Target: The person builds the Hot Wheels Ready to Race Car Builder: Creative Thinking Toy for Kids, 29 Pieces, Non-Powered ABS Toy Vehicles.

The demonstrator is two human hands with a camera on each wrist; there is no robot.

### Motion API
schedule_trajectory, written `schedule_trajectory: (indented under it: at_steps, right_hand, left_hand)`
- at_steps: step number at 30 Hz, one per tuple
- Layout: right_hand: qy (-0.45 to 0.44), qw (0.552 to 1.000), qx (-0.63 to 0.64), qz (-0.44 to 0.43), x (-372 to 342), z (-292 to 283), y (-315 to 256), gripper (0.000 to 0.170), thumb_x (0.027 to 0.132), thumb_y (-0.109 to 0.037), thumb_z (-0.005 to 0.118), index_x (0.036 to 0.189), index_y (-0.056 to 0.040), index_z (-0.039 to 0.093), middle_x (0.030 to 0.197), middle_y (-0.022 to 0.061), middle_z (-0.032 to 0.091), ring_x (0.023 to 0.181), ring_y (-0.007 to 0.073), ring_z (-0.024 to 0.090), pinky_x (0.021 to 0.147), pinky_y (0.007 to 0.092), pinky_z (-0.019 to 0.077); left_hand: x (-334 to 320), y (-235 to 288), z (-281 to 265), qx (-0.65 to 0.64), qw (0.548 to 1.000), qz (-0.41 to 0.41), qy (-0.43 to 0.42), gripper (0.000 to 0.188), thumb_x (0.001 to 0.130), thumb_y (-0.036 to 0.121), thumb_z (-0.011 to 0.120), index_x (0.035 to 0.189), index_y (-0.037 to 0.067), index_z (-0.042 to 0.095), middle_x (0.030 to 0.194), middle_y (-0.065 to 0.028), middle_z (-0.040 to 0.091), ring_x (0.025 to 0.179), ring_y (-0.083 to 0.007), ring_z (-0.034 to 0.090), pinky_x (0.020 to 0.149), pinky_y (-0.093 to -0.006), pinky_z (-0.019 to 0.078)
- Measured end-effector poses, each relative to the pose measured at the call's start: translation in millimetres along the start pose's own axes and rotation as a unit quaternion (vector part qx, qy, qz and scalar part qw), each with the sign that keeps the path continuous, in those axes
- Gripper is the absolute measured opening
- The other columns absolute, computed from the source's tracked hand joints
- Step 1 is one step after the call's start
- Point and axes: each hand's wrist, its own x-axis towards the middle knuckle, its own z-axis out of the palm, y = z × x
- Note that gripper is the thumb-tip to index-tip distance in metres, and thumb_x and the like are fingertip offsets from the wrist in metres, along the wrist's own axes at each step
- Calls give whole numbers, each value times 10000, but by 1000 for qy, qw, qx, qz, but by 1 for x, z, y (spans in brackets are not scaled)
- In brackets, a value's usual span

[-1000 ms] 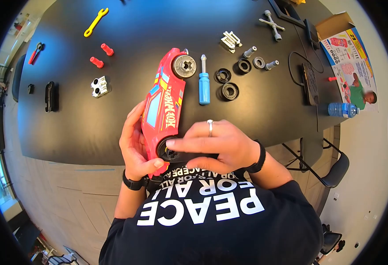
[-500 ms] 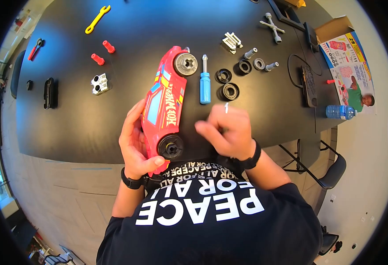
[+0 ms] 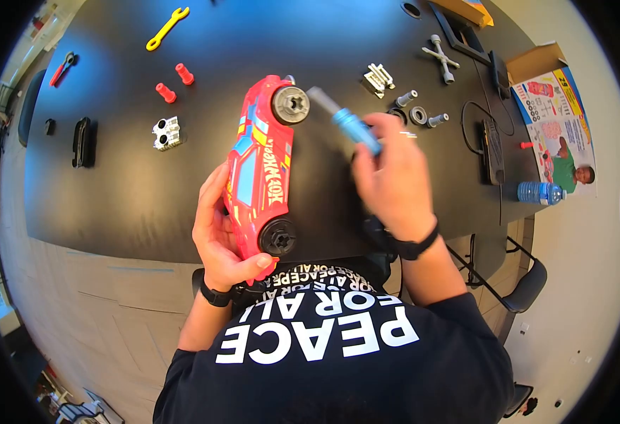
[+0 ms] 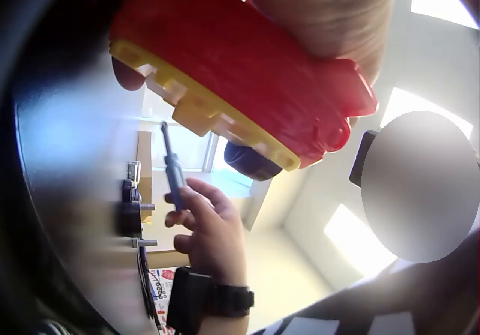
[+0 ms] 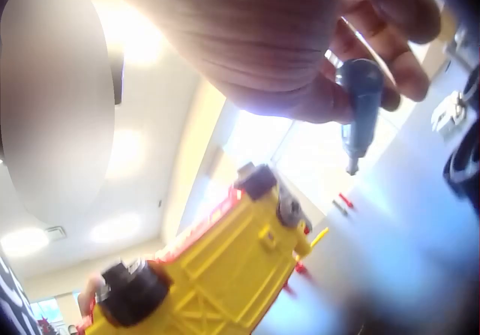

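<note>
A red toy car (image 3: 257, 169) is gripped near its lower end by my left hand (image 3: 218, 237), side up, with a grey wheel (image 3: 291, 105) at the far end and a black wheel (image 3: 277, 237) near my thumb. My right hand (image 3: 398, 180) pinches the blue handle of a screwdriver (image 3: 356, 129) above the table, its tip pointing toward the grey wheel without touching. The right wrist view shows the car's yellow underside (image 5: 232, 267) and the screwdriver (image 5: 361, 110) between thumb and fingers.
Silver engine pieces (image 3: 378, 80), grey sleeves and rings lie beyond my right hand, with a grey cross wrench (image 3: 440, 59). To the left are red pegs (image 3: 166, 92), a silver block (image 3: 167, 133), a yellow wrench (image 3: 167, 29) and a black part (image 3: 82, 142). A bottle (image 3: 541, 193) is at right.
My right hand has left the black wheel, moved away to the right and picked the screwdriver up off the table. My left hand still grips the car in nearly the same place.
</note>
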Motion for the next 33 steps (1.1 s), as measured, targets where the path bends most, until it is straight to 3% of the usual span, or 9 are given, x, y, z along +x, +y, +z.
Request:
schedule_trajectory:
  at_steps: [4, 8, 10, 14, 18, 20, 22, 25, 33]
  right_hand:
    - [136, 980, 127, -64, 8, -61, 16, 313, 949, 136, 748, 1230, -2, 762, 1236, 133, 740, 1018, 191, 742, 713, 262, 652]
    - [160, 966, 134, -152, 7, -89, 14, 342, 902, 179, 773, 1174, -24, 808, 1246, 166, 748, 1002, 203, 754, 769, 286, 634]
    - [116, 956, 24, -267, 14, -95, 13, 302, 888, 144, 809, 1139, -24, 820, 1211, 160, 767, 961, 237, 754, 802, 310, 616]
    - [102, 951, 20, -290, 18, -94, 10, 274, 888, 74, 847, 1140, -31, 824, 1175, 144, 780, 930, 265, 746, 766, 339, 590]
    - [71, 963, -28, -257, 20, -107, -8, 206, 908, -1, 863, 1104, -31, 810, 1062, 145, 750, 867, 283, 730, 717, 366, 570]
    - [-78, 983, -141, -86, 14, -111, -12, 179, 914, -91, 884, 1046, -26, 782, 947, 158, 679, 821, 325, 693, 697, 407, 559]
    - [-96, 984, -119, -89, 15, -99, -16, 212, 912, -140, 892, 1017, -38, 738, 928, 138, 651, 793, 344, 670, 681, 433, 545]
    - [11, 987, -38, -155, 18, -82, -22, 316, 876, -148, 907, 1100, -60, 701, 990, 76, 676, 810, 331, 687, 679, 426, 548]
    - [-67, 969, -171, -163, 17, -90, -18, 298, 901, -196, 883, 1116, -82, 713, 975, 77, 698, 829, 319, 692, 690, 428, 537]
  left_hand:
    - [3, -1, 2, 7, 999, 29, -17, 1269, 691, 461, 1051, 1664, -64, 428, 1678, -244, 410, 1525, -347, 519, 1221, -471, 511]
    - [5, 3, 5, 76, 995, 32, -55, 1244, 687, 496, 1048, 1639, -59, 470, 1650, -246, 431, 1504, -362, 542, 1216, -478, 516]
    - [5, 2, 6, 90, 993, 48, -66, 1242, 687, 511, 1046, 1636, -53, 477, 1643, -247, 436, 1496, -368, 550, 1215, -483, 516]
    - [3, -1, 3, 128, 988, 62, -64, 1218, 664, 516, 1045, 1615, -34, 519, 1640, -251, 442, 1469, -384, 574, 1214, -497, 500]
    - [2, 5, 6, 190, 976, 83, -73, 1162, 625, 477, 1048, 1576, -7, 588, 1628, -258, 470, 1451, -402, 590, 1203, -509, 488]
    - [3, 6, 9, 195, 974, 96, -70, 1142, 614, 465, 1049, 1563, 6, 610, 1622, -263, 487, 1448, -411, 593, 1190, -513, 497]
    - [3, 6, 9, 215, 969, 99, -72, 1144, 610, 459, 1053, 1564, 9, 611, 1620, -268, 495, 1445, -417, 596, 1188, -517, 500]
    - [3, 5, 9, 201, 974, 93, -56, 1140, 601, 452, 1058, 1559, 15, 620, 1615, -273, 504, 1444, -421, 598, 1186, -522, 503]
    - [5, 7, 10, 223, 967, 101, -73, 1123, 592, 426, 1061, 1547, 18, 633, 1624, -277, 501, 1447, -428, 594, 1192, -523, 498]
